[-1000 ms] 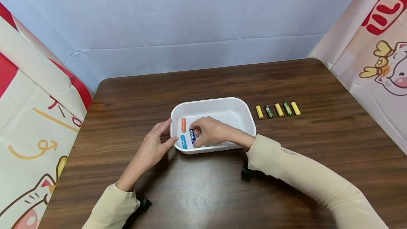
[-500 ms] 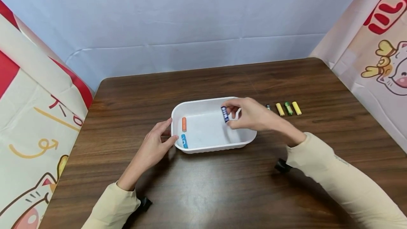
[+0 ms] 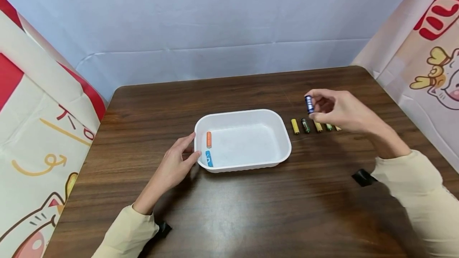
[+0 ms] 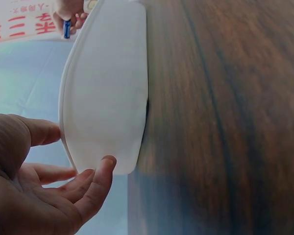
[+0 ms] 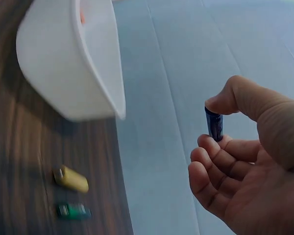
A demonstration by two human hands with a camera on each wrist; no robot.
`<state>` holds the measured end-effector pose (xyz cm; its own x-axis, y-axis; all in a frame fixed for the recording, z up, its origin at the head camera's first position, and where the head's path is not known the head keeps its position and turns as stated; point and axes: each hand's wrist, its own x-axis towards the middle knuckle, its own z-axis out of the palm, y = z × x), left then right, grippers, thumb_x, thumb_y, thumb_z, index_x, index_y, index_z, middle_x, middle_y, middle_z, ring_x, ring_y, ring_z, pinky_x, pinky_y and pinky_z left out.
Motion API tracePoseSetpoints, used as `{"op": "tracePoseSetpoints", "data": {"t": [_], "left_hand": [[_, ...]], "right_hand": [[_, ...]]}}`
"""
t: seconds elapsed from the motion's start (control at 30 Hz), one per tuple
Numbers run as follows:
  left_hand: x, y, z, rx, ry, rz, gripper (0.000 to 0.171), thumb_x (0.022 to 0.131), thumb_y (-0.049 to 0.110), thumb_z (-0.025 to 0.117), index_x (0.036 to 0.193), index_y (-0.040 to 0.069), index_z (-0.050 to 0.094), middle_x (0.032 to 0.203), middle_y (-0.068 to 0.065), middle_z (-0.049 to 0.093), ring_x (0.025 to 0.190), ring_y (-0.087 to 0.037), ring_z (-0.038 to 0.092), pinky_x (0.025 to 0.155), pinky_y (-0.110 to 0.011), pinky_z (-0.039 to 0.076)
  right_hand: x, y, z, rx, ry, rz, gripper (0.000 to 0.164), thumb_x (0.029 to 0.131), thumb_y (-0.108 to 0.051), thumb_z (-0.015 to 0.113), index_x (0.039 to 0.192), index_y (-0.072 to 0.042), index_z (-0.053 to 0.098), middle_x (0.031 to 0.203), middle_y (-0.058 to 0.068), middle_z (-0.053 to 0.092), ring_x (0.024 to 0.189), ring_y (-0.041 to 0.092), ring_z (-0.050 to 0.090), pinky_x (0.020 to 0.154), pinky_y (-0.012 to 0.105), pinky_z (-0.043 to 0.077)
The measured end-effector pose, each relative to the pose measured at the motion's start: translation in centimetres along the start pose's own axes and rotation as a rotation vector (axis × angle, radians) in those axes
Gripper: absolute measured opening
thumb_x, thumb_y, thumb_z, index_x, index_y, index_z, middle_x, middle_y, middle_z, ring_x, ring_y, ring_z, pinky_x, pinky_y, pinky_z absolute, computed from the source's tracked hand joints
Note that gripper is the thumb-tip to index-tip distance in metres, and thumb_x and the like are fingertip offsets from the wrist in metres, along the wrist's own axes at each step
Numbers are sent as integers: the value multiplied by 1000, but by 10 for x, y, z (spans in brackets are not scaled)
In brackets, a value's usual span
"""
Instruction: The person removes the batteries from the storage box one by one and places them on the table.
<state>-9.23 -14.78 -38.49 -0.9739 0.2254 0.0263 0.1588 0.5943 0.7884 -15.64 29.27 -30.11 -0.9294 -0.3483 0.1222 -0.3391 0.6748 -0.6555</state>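
Note:
In the head view my right hand (image 3: 346,110) pinches a dark blue and white battery (image 3: 309,104) by its two ends, raised above a row of batteries to the right of a white plastic tray (image 3: 247,167). The right wrist view shows the thumb on one end of this battery (image 5: 214,124) and fingertips at the other. My left hand (image 3: 175,160) rests its spread thumb and fingers against the tray's left end, with fingertips at the rim and wall in the left wrist view. Inside the tray, an orange battery (image 3: 209,139) and a light blue battery (image 3: 209,158) lie near the left end.
Right of the tray stretches the row: a yellow battery (image 3: 295,126), a dark green battery (image 3: 305,125), another yellow battery (image 3: 318,127) and more, partly hidden behind the right hand. The brown wooden table (image 3: 229,210) is backed by a pale cloth (image 3: 215,31), with printed cloths at both sides.
My right hand has lifted the dark blue battery from beside the orange and light blue ones and carried it rightward, out over the row. The left hand stays at the tray.

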Motion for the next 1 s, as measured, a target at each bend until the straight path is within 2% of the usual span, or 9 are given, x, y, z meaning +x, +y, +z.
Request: {"op": "tracePoseSetpoints", "data": {"t": [0.3,0.5,0.7,0.9,1.0], "left_hand": [[0,0,0,-2,2,10,63,100,10,68,156,0,42,148,-19,52,117,-32,66,96,-46,57],[0,1,0,-4,-1,5,63,100,9,68,156,0,41,148,-19,51,118,-32,65,97,-47,57],[0,2,0,5,-10,-14,64,100,11,68,157,1,40,149,-19,51,120,-32,64,98,-47,56],[-1,1,1,7,-6,-15,64,100,10,68,157,1,40,148,-20,51,119,-32,65,98,-46,56],[-1,1,0,5,-2,-13,64,100,10,68,157,1,41,148,-19,52,119,-32,65,98,-46,56]], "right_hand": [[-16,57,-38,-59,59,44,44,84,8,75,124,-7,65,91,1,67,83,5,61,68,12,46],[-26,96,-47,-12,51,64,43,85,10,72,125,-1,63,91,-4,67,82,3,61,67,13,46],[-35,125,-48,22,-9,86,42,88,12,67,129,6,58,95,1,67,83,5,63,66,15,49],[-37,144,-47,-124,-42,122,44,87,8,70,130,5,60,96,6,65,81,1,57,64,15,45],[-36,152,-44,-185,-77,92,45,86,7,73,129,7,61,98,8,65,81,-1,55,63,15,44]]}}
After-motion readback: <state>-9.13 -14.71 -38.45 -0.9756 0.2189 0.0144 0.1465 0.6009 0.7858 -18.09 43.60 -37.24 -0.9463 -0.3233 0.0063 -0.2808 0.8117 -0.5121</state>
